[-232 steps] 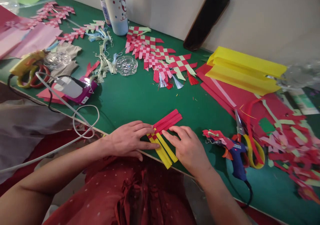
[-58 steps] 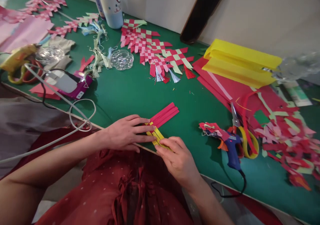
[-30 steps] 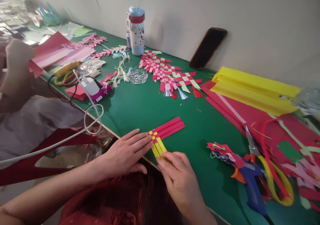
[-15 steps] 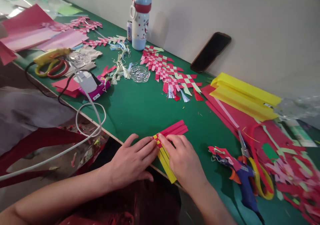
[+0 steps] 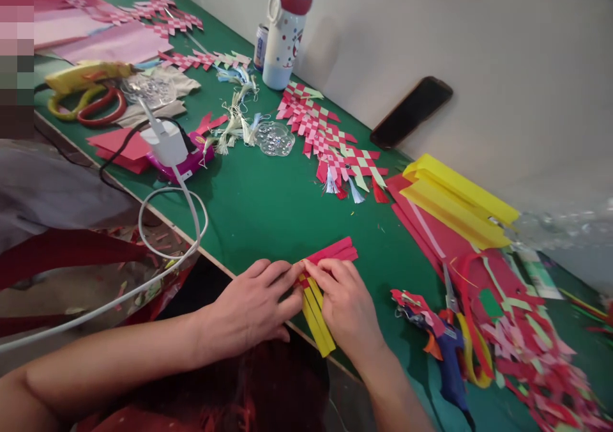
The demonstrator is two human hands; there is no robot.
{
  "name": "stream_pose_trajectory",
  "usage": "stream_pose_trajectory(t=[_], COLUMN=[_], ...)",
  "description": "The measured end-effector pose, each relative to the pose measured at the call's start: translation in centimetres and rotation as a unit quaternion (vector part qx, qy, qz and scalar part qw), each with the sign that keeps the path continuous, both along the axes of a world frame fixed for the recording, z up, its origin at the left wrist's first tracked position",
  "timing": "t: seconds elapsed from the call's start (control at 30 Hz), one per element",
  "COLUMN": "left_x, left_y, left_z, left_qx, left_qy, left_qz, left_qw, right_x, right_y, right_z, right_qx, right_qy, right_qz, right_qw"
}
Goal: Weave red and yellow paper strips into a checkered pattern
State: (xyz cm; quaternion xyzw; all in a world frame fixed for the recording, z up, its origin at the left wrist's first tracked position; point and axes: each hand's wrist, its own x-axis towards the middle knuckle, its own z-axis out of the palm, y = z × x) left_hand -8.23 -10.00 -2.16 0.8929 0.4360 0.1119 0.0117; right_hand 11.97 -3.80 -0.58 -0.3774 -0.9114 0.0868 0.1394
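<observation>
A small weave of yellow paper strips (image 5: 317, 320) and red paper strips (image 5: 338, 250) lies at the table's front edge. The red ends fan out to the back right; the yellow ends hang towards me over the edge. My left hand (image 5: 253, 301) covers the weave's left side, fingers bent and pressing on it. From the right, my right hand (image 5: 347, 307) pinches the same weave with thumb and forefinger, its fingertips close against the left ones. Most of the checkered part is hidden under the fingers.
Finished woven paper fish (image 5: 320, 135) lie behind, near a bottle (image 5: 285, 42) and a phone (image 5: 412, 112). At right are a blue glue gun (image 5: 450, 355), scissors (image 5: 450, 291) and paper scraps (image 5: 541, 355). A white cable (image 5: 119, 301) crosses at left.
The view has shifted slightly. My left fingers have curled in and slid over the checkered part, so less of it shows. The right hand stays pinching beside it.
</observation>
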Motion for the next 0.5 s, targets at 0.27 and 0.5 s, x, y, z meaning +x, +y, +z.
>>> stream_pose_trajectory(t=[0.27,0.5], left_x=[0.6,0.9], left_y=[0.2,0.6], left_z=[0.2,1.3], left_qx=[0.005,0.000], left_qy=[-0.006,0.001], left_qz=[0.010,0.006], left_qw=[1.000,1.000], right_x=[1.7,2.4], right_y=[2.0,2.9], right_z=[-0.4,-0.5], right_qx=[0.037,0.095], right_qy=[-0.020,-0.055], right_qz=[-0.051,-0.124], right_qw=[0.998,0.986])
